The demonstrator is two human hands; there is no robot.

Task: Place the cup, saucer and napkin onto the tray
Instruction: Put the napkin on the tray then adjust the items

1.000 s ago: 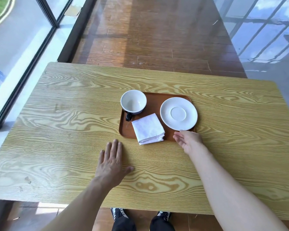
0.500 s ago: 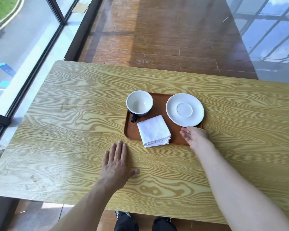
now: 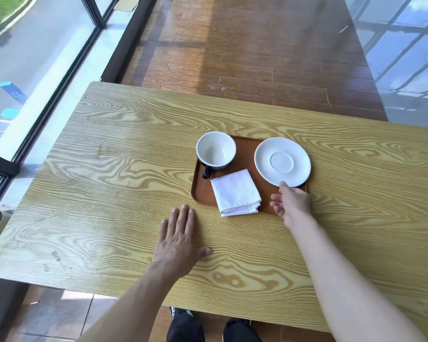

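We see cup [image 3: 216, 149], napkin [image 3: 235, 192] and saucer [image 3: 282, 161] on the tray [image 3: 201, 193] mid-table, right hand [image 3: 292, 203] loosely open, fingertip touching the saucer's near rim, left hand [image 3: 179, 242] flat on the table [image 3: 109, 169].

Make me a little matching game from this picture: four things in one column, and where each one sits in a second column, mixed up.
Things:
1. cup
2. saucer
3. napkin
4. left hand

Places:
A. flat on the bare table, near the tray
B. far left corner of the tray
C. near edge of the tray, folded, slightly overhanging it
D. right end of the tray, with the right hand's fingertip at its rim

Pairs: 1-B, 2-D, 3-C, 4-A

The tray lies on the table; the right hand is by the saucer's near rim.
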